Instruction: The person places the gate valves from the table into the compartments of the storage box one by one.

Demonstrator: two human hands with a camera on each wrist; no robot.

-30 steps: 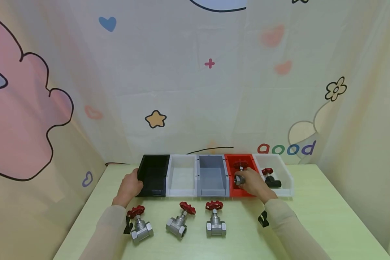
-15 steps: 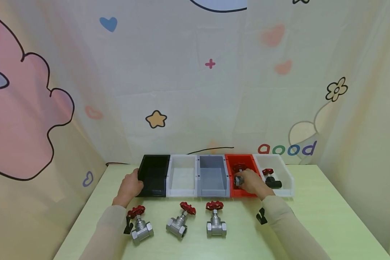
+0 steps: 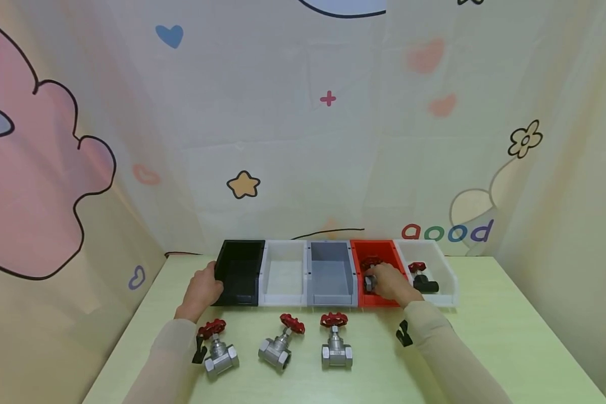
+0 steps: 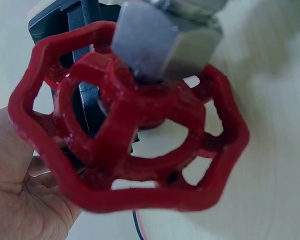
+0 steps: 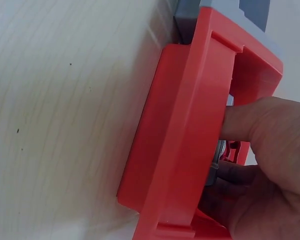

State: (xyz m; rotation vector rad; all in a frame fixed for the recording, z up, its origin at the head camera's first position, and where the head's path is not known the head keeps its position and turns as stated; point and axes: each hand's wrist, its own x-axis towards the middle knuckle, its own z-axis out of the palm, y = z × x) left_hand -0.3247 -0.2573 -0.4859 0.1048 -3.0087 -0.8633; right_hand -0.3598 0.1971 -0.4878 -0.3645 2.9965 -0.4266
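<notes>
My right hand reaches into the red bin and grips a metal gate valve with a red handwheel. In the right wrist view the thumb and fingers dip behind the front wall of the red bin, hiding most of the valve. My left hand holds the left side of the black bin; its fingertips are partly hidden. Close to the left wrist camera, a red handwheel covers much of that view, with the left hand behind it.
Three metal valves, the left one, middle one and right one, lie on the table before the bins. White and grey bins stand mid-row. The right-hand white bin holds a black-bodied valve.
My right hand has lowered slightly in the red bin with the valve, whose handwheel sits lower now. The left hand stays on the black bin.
</notes>
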